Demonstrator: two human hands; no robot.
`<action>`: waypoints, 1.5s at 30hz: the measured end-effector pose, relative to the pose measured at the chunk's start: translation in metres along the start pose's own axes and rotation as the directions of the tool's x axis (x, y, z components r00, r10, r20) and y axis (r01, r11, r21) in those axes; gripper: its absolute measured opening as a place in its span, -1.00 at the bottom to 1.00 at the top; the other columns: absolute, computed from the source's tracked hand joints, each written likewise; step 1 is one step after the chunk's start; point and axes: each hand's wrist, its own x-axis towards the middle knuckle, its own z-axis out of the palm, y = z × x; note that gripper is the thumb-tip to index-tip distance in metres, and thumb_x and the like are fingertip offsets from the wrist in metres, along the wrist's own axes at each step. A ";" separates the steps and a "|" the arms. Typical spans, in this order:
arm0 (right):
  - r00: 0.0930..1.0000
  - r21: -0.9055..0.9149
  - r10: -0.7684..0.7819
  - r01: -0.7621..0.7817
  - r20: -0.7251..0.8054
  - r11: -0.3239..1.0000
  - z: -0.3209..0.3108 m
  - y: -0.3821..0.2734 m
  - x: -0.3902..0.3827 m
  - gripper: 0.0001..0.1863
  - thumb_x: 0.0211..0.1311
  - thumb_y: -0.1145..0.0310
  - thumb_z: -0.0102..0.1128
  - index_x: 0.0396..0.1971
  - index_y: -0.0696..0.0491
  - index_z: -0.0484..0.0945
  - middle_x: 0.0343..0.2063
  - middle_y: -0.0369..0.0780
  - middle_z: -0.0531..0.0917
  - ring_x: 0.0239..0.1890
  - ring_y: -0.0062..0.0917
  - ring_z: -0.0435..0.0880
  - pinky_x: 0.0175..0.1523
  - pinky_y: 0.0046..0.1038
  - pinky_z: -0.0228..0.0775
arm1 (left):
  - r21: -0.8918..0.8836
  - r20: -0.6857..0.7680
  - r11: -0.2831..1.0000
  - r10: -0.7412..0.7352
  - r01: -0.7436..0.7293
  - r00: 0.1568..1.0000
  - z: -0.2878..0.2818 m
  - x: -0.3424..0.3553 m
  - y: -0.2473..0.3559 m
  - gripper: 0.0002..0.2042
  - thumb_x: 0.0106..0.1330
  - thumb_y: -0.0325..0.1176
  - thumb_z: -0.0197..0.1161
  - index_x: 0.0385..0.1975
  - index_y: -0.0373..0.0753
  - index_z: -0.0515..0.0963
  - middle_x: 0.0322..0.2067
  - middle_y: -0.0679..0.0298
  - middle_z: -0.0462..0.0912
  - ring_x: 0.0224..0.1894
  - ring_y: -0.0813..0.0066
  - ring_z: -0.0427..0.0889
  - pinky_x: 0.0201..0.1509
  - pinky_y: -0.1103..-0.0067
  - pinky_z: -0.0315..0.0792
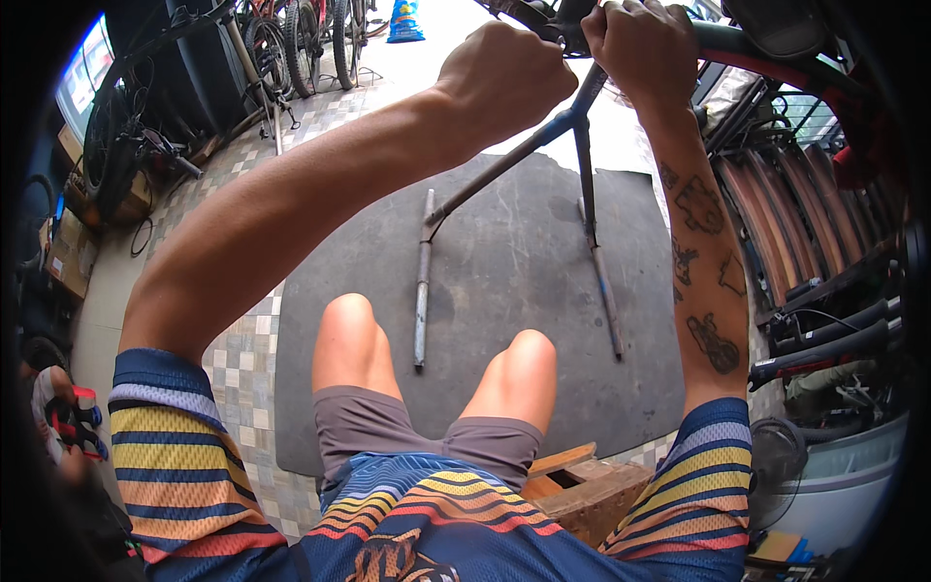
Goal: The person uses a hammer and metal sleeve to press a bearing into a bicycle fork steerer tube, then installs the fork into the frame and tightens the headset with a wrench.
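Both my arms reach up to the top of the view, where a dark bicycle frame sits at the head of a metal-pipe stand. My left hand is curled into a fist beside the stand's head, with a small metallic end showing near its knuckles. Just to the right, my right hand is closed against the frame's dark parts, its fingers wrapped over. What either hand grips is hidden by the fingers. Two pipe feet of the stand rest on a dark mat in front of my knees.
A wooden stool is under me. Several bicycles stand at the back left, near a blue bag. Brown slats, black tubes and a fan line the right side. Boxes are at left.
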 end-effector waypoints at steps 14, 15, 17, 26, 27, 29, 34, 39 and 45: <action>1.000 0.061 -0.007 0.008 -0.016 0.998 -0.001 0.001 -0.001 -0.75 0.20 0.24 0.24 -0.55 0.07 0.73 -0.52 -0.15 0.74 -0.37 -0.30 0.74 0.04 -0.21 0.47 | -0.311 0.037 0.932 -0.182 0.184 0.983 0.002 0.001 -0.009 -0.85 0.15 -0.56 0.17 -0.54 -0.37 0.69 -0.53 -0.12 0.70 -0.41 0.00 0.79 -0.34 0.21 0.64; 1.000 0.061 -0.010 0.012 -0.029 0.998 -0.001 0.001 -0.001 -0.75 0.20 0.24 0.24 -0.54 0.07 0.73 -0.52 -0.15 0.74 -0.37 -0.30 0.74 0.03 -0.21 0.47 | -0.397 0.022 0.885 -0.258 0.245 0.966 0.001 0.000 -0.011 -0.85 0.17 -0.56 0.17 -0.53 -0.36 0.69 -0.53 -0.09 0.71 -0.39 0.03 0.80 -0.33 0.23 0.64; 0.999 0.043 -0.011 0.013 -0.044 0.999 -0.001 0.001 -0.001 -0.76 0.19 0.25 0.24 -0.54 0.07 0.73 -0.52 -0.14 0.74 -0.37 -0.29 0.74 0.03 -0.20 0.47 | -0.481 0.088 0.817 -0.317 0.319 0.944 0.000 0.005 -0.016 -0.85 0.16 -0.57 0.14 -0.53 -0.38 0.67 -0.52 -0.12 0.70 -0.39 0.01 0.79 -0.33 0.21 0.64; 1.000 0.009 -0.008 0.008 -0.012 1.000 0.001 0.001 0.000 -0.71 0.20 0.20 0.22 -0.56 0.07 0.72 -0.53 -0.13 0.74 -0.38 -0.28 0.74 0.03 -0.20 0.47 | -0.281 0.076 0.935 -0.205 0.218 0.976 -0.006 0.012 -0.019 -0.88 0.14 -0.56 0.19 -0.53 -0.36 0.68 -0.52 -0.06 0.71 -0.42 0.07 0.77 -0.28 0.25 0.63; 1.000 0.028 -0.014 0.015 -0.019 1.000 0.001 0.001 0.000 -0.72 0.20 0.20 0.22 -0.56 0.07 0.72 -0.53 -0.13 0.74 -0.38 -0.28 0.73 0.03 -0.21 0.47 | -0.326 0.112 0.911 -0.228 0.252 0.967 -0.008 0.011 -0.019 -0.89 0.12 -0.57 0.19 -0.54 -0.39 0.66 -0.53 -0.08 0.70 -0.40 0.05 0.77 -0.27 0.27 0.64; 0.999 0.062 -0.023 0.025 -0.028 0.998 0.001 0.001 0.000 -0.72 0.20 0.20 0.23 -0.55 0.06 0.73 -0.54 -0.14 0.73 -0.39 -0.29 0.73 0.02 -0.21 0.47 | -0.398 0.093 0.884 -0.225 0.243 0.970 -0.013 0.009 -0.021 -0.89 0.12 -0.59 0.18 -0.52 -0.39 0.66 -0.51 -0.09 0.70 -0.38 0.04 0.77 -0.26 0.28 0.65; 0.998 -0.010 -0.050 0.049 -0.046 0.999 0.001 0.001 -0.003 -0.73 0.20 0.20 0.22 -0.55 0.04 0.73 -0.56 -0.15 0.72 -0.41 -0.31 0.73 0.01 -0.21 0.47 | -0.314 0.183 0.917 -0.195 0.246 0.963 -0.025 0.012 -0.025 -0.85 0.20 -0.58 0.14 -0.46 -0.39 0.68 -0.43 -0.09 0.72 -0.32 0.06 0.77 -0.22 0.28 0.64; 0.999 -0.011 -0.040 0.040 -0.032 0.999 0.002 0.003 -0.004 -0.72 0.21 0.19 0.20 -0.55 0.04 0.73 -0.59 -0.16 0.71 -0.41 -0.34 0.72 0.02 -0.22 0.47 | -0.283 0.147 0.938 -0.165 0.202 0.975 -0.021 0.008 -0.029 -0.85 0.17 -0.57 0.15 -0.52 -0.36 0.68 -0.47 -0.11 0.71 -0.38 0.05 0.77 -0.23 0.24 0.64; 1.000 -0.018 -0.018 0.018 -0.001 1.000 0.004 0.004 -0.003 -0.68 0.27 0.16 0.17 -0.52 0.04 0.73 -0.57 -0.17 0.71 -0.38 -0.36 0.73 0.05 -0.23 0.46 | -0.072 -0.083 0.997 -0.001 -0.005 0.997 -0.008 -0.004 -0.014 -0.90 0.28 -0.63 0.30 -0.40 -0.32 0.73 -0.56 0.09 0.74 -0.51 0.44 0.79 -0.46 0.54 0.68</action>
